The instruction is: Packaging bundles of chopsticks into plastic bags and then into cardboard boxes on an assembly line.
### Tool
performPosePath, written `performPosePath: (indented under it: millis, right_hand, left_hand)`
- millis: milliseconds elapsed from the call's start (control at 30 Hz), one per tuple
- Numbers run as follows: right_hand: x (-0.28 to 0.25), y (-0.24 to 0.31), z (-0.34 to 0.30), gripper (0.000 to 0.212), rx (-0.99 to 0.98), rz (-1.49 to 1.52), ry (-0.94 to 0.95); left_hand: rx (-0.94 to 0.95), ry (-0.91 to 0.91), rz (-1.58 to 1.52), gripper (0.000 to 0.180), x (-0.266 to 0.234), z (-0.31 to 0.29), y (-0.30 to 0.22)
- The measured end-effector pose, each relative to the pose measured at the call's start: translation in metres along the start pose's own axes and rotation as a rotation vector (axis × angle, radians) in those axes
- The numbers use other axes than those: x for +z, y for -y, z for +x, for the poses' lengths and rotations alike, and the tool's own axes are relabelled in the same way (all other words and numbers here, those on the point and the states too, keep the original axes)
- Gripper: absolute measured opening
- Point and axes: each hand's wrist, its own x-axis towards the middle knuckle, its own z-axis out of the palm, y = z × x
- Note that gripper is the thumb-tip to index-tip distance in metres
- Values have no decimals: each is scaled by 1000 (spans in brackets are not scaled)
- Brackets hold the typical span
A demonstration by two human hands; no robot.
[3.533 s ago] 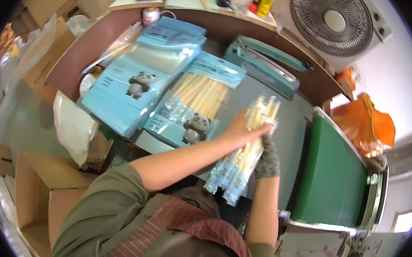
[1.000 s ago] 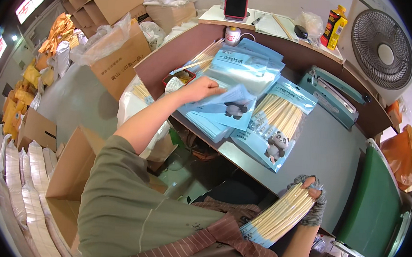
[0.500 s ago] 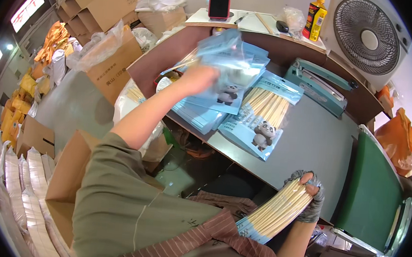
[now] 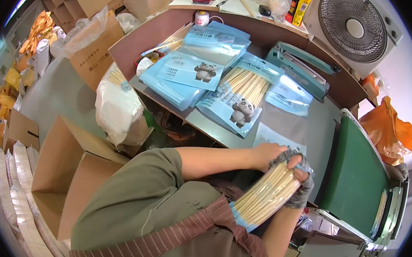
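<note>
Broadly, the grey table (image 4: 292, 125) runs from upper left to lower right, with a green conveyor (image 4: 355, 182) along its right side and a white fan (image 4: 354, 29) beyond. On the table lie a stack of flat blue pouches (image 4: 195, 70), a filled pouch (image 4: 239, 100) showing pale sticks through its window, a teal sealer (image 4: 298, 68) and, nearest the body, one empty pouch (image 4: 274, 143) lying flat.

Both hands meet at the table's near edge, just below that empty pouch. The bundle of sticks (image 4: 266, 195) is there, held off the table: its long axis slants from lower left, near the apron, up to the right. The right hand (image 4: 302, 183), in a grey glove, is wrapped closed around the upper end, so it is the hand carrying the bundle. The left hand (image 4: 268, 154) comes in from the left with fingers curled at the bundle's top, touching the stick tips beside the glove. The pouch lies just beyond the upper end.

The sticks are pale, thin, straight and packed parallel, with a blue band or wrap at the lower end.
</note>
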Motion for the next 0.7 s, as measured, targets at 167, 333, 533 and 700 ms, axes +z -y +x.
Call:
performPosePath:
  millis: [167,333,533,700]
  right_hand:
    - [-21,-35,46,23,71,296,228]
    - [-75,-55,58,24,152,111,-64]
    - [-75,-39,55,29,227,-167,-105]
    - [-58,-41,54,26,175,15,-112]
  left_hand:
    - [-219,140,-521,35,-17,12,27]
    - [-346,-340,-621,18,-11,9,35]
    - [-128,-528,-177,15,-24,7,2]
    - [-244,-41,-427,34,-37,-8,28]
